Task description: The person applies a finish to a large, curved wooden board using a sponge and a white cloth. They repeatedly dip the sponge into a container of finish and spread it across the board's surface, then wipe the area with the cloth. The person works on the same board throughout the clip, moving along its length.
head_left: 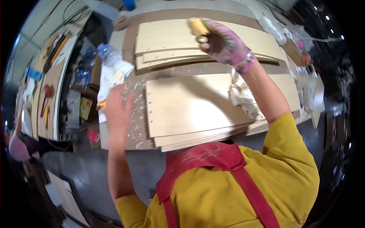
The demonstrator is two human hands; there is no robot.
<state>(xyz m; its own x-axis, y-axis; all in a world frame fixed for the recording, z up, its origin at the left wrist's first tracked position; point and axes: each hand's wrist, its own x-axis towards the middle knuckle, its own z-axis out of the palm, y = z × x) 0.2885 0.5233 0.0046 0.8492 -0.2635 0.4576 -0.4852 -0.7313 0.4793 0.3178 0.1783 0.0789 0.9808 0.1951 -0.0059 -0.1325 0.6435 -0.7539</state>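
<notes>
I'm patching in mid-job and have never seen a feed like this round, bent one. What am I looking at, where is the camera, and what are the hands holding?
This is one fisheye camera on a person's head, looking down, so straight edges bend. The arms rising from below are the wearer's own. The right hand, in a pink glove, grips a tan block over the far stack of pale boards. The bare left hand is open and holds nothing, beside the near stack of boards. A crumpled white rag lies on that stack. The workbench is speckled with white.
</notes>
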